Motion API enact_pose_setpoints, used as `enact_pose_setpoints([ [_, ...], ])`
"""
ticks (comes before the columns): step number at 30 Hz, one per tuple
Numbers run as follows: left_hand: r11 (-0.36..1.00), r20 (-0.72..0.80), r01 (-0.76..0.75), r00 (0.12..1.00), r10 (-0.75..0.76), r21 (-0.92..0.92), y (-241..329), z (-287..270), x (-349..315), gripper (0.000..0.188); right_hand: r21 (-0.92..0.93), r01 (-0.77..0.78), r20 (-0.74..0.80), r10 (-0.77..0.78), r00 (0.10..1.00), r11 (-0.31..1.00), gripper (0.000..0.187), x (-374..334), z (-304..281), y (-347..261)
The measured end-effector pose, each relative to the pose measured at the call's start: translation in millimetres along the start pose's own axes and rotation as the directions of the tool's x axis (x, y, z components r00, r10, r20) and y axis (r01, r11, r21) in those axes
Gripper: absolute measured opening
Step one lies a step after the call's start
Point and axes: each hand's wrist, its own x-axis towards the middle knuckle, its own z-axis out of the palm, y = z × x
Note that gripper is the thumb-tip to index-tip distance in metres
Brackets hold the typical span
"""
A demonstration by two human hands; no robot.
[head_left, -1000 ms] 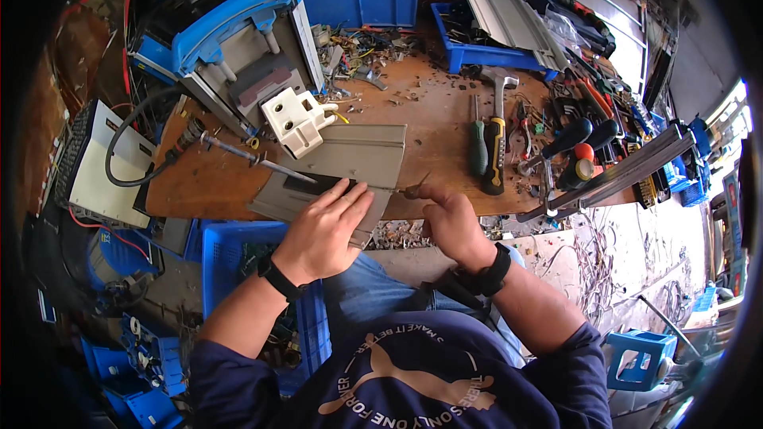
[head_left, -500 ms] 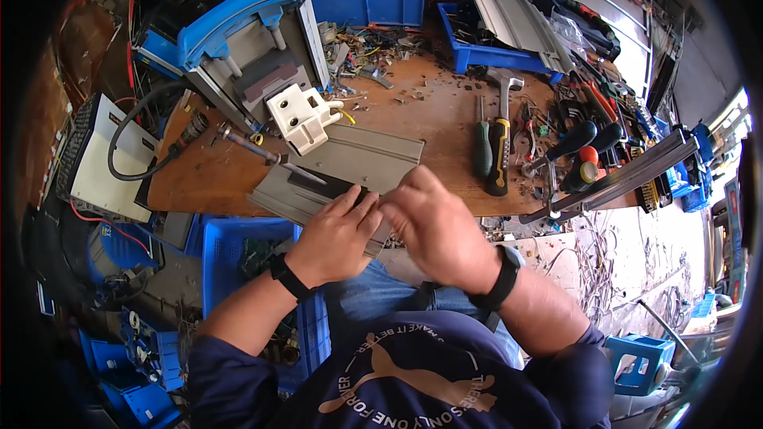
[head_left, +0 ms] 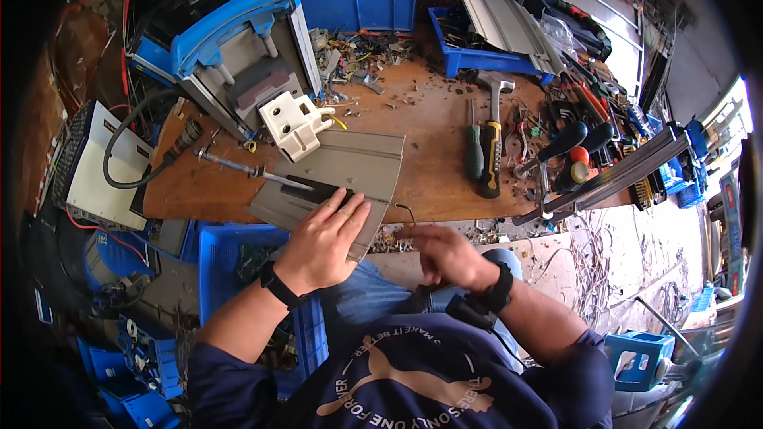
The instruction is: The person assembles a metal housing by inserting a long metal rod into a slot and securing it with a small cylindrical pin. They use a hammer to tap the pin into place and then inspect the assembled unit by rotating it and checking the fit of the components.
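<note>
The left hand [head_left: 327, 234] lies over a grey metal panel [head_left: 362, 160], its fingers flat, close together and pointing away from the wearer and slightly right. The thumb is hidden, so whether the hand clamps the panel or only rests on it cannot be told. The panel lies beneath and beyond this hand, on the wooden table [head_left: 433, 123], its near right corner jutting past the table's front edge. Its surface grooves run from left to right, dipping slightly toward the wearer at the right.

Under the left fingertips is a dark strip [head_left: 322, 190], its long axis also left to right. A thin metal rod [head_left: 238, 165] slopes in from the far left, its near end pointing at the strip.

Just right of the left hand, a small bent key [head_left: 408, 210] projects from the panel's right edge; its short part points right, then its end turns toward the wearer. The right hand [head_left: 451, 258], slightly blurred, is just nearer the wearer than this key, index finger extended leftward, the others loosely curled; contact with the key, or anything held, cannot be told.

Beyond the left hand sits a cream block [head_left: 294, 121]; beyond the right, a green-handled screwdriver [head_left: 474, 151] and a hammer [head_left: 494, 131], both heads pointing away from the wearer.
</note>
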Motion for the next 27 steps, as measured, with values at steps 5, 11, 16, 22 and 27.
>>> enact_pose_setpoints([
  [5, 1.000, 0.024, -0.020, 1.000, 0.020, -0.002, 2.9, -0.5, 3.1, 0.064, 0.192, 0.147, -0.237, -0.100, 0.966, 0.970, 0.035, 31.4, -29.4, -2.7],
  [11, 1.000, 0.012, -0.020, 1.000, 0.020, -0.008, 0.1, 4.1, -0.9, 0.062, -0.217, 0.399, -0.353, -0.452, 0.819, 0.891, 0.022, 25.9, 8.1, -48.4],
  [16, 1.000, 0.042, -0.001, 0.999, 0.001, 0.001, -0.9, 6.3, -0.9, 0.063, -0.485, 0.500, 0.051, -0.548, 0.835, 0.717, 0.025, -17.6, 44.9, -63.0],
  [22, 1.000, -0.014, -0.003, 1.000, 0.003, 0.009, 2.5, 5.0, 0.4, 0.058, -0.246, 0.333, 0.058, -0.329, 0.943, 0.910, 0.033, -27.1, 30.4, -19.3],
  [27, 1.000, 0.005, -0.016, 1.000, 0.016, 0.027, 4.7, 2.7, -0.7, 0.059, 0.142, -0.035, -0.075, 0.046, 0.996, 0.989, 0.048, 4.1, -7.6, 7.8],
])
